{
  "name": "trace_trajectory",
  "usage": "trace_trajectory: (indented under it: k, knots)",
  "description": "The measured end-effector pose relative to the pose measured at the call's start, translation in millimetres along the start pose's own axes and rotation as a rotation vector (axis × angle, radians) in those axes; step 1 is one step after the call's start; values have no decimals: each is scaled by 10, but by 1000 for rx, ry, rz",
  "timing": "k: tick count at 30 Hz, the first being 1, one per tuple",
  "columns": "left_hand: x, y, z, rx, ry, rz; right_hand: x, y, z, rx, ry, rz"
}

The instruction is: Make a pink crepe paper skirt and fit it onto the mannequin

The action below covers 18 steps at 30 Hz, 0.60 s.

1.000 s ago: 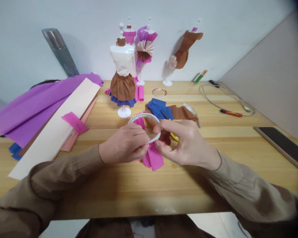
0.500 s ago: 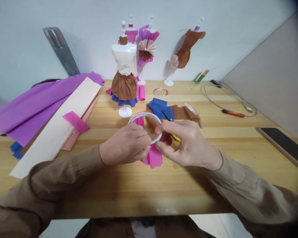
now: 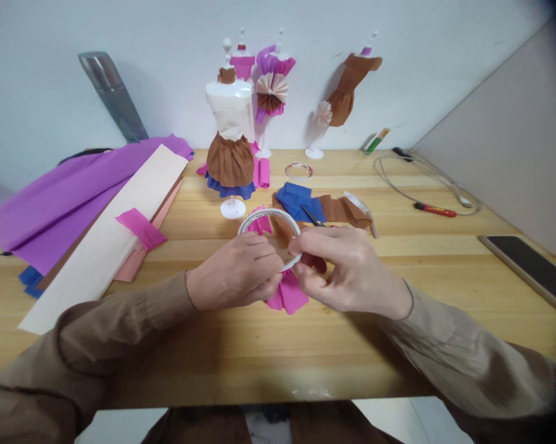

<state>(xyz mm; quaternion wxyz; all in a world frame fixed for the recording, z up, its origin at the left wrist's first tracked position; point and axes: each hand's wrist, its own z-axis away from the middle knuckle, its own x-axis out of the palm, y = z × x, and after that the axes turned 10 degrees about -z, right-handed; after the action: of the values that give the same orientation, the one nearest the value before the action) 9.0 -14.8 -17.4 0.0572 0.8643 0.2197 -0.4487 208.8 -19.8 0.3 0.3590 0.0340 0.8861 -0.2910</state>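
Observation:
Between my hands stands a white roll of tape [image 3: 272, 211], tilted on edge over the table. My left hand [image 3: 234, 271] is closed at its lower left rim, fingers curled. With thumb and forefinger my right hand [image 3: 356, 268] pinches the right side of the roll. Gathered pink crepe paper [image 3: 289, 292] pokes out below the roll, and more pink shows through the ring; whether a hand also grips this paper is hidden. Behind my right hand lie scissors [image 3: 311, 216], mostly covered.
A mannequin [image 3: 231, 111] in a brown and blue skirt stands behind the roll, with other dressed mannequins along the wall. Blue paper [image 3: 300, 202] lies beyond my hands. Purple paper [image 3: 97, 185] and a long cream strip [image 3: 106, 240] are left, a phone [image 3: 530, 271] right.
My right hand has shifted slightly, and the yellow scissor handle is now covered. The pink paper below the roll has spread a little to the right.

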Motion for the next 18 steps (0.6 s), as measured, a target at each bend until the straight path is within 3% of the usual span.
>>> trace_trajectory:
  k: [18]
  knots:
    - [-18, 71, -29, -126, 16, 183, 4, -26, -8, 24, 6, 6]
